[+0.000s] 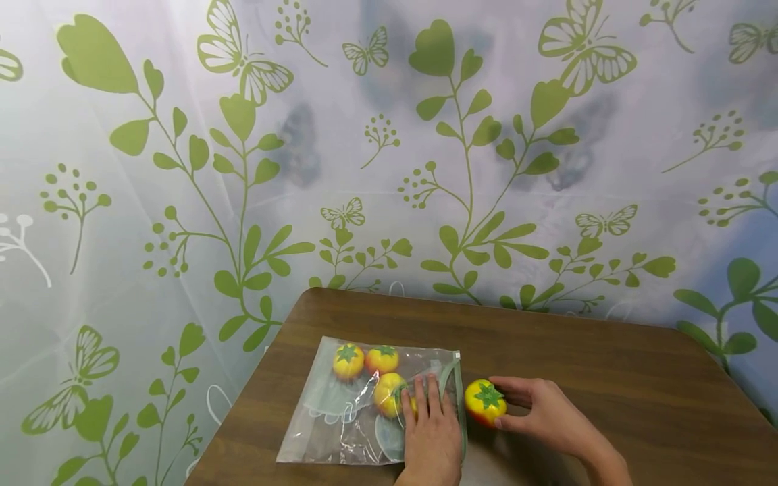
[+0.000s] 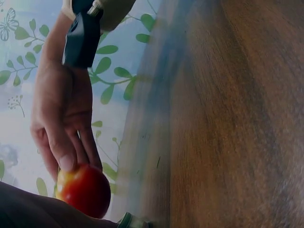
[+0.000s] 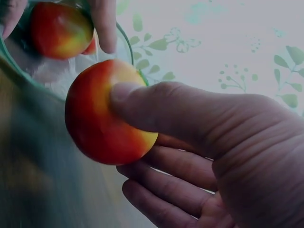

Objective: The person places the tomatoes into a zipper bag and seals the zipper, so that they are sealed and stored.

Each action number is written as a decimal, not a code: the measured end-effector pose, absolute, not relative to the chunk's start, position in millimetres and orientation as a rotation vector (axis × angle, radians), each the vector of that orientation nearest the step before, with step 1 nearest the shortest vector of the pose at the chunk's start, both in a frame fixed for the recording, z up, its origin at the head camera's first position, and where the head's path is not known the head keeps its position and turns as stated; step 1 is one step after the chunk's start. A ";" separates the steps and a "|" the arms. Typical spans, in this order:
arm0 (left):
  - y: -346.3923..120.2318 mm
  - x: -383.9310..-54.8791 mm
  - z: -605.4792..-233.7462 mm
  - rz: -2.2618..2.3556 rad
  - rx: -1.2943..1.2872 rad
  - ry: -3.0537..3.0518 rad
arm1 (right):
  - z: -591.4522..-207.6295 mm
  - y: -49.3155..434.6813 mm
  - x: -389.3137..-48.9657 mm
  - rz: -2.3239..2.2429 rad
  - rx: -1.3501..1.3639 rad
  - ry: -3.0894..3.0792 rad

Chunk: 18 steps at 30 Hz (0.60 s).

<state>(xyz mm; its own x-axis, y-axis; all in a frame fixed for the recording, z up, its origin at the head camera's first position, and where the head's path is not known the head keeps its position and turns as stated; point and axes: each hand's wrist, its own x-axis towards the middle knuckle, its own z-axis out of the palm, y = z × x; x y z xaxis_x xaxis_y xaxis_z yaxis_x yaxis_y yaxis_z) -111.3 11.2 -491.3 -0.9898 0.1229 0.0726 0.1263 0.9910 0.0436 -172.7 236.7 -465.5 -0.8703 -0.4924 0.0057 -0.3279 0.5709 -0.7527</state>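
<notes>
In the head view my right hand (image 1: 541, 408) pinches a yellow-and-red toy tomato (image 1: 485, 402) with a green star-shaped leaf top, just right of the bag's mouth. The right wrist view shows my thumb across the side of this tomato (image 3: 107, 118), with fingers behind it. A clear zip bag (image 1: 304, 432) with green trim along its mouth lies flat on the table. Inside it are several similar tomatoes (image 1: 348, 360). My left hand (image 1: 431, 435) rests on the bag near the mouth, fingers extended, partly covering one tomato. The bag's mouth (image 3: 50, 90) gapes in the right wrist view.
A brown wood-grain table (image 1: 608, 358) carries the bag. Behind it hangs a pale curtain (image 1: 365, 182) printed with green leaves and butterflies. The table's left edge runs close beside the bag.
</notes>
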 end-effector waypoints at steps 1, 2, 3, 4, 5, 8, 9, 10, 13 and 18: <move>11.3 -111.4 -491.1 -0.076 -0.196 -3.071 | -466.4 233.6 -175.2 -1.185 -0.695 2.590; 11.2 -111.9 -491.1 -0.080 -0.200 -3.080 | -467.5 230.6 -177.5 -1.188 -0.699 2.582; 11.3 -112.1 -491.1 -0.083 -0.202 -3.092 | -468.5 227.6 -179.8 -1.192 -0.705 2.568; 11.4 -112.3 -490.6 -0.091 -0.202 -3.102 | -469.6 224.7 -182.0 -1.195 -0.714 2.559; 11.4 -112.4 -490.5 -0.094 -0.203 -3.113 | -470.6 221.7 -183.9 -1.200 -0.721 2.548; 11.5 -112.7 -490.6 -0.107 -0.202 -3.121 | -473.6 213.3 -189.7 -1.216 -0.752 2.527; 11.5 -112.7 -490.6 -0.111 -0.201 -3.117 | -474.6 210.6 -191.6 -1.218 -0.759 2.526; 11.5 -112.7 -490.3 -0.112 -0.201 -3.111 | -475.4 208.0 -193.2 -1.215 -0.765 2.534; 11.8 -112.8 -490.1 -0.123 -0.204 -3.101 | -477.4 200.4 -197.5 -1.199 -0.774 2.569; 13.0 -113.8 -490.7 -0.112 -0.214 -3.111 | -478.8 187.7 -201.0 -1.159 -0.779 2.670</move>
<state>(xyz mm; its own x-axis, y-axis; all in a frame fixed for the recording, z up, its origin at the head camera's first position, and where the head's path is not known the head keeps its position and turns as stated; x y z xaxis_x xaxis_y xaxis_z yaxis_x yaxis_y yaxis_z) -113.8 13.0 -490.7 -0.9904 0.1357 0.0259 0.1372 0.9880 0.0703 -201.0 187.7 -478.8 -0.8585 -0.5059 0.0842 -0.4070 0.5722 -0.7120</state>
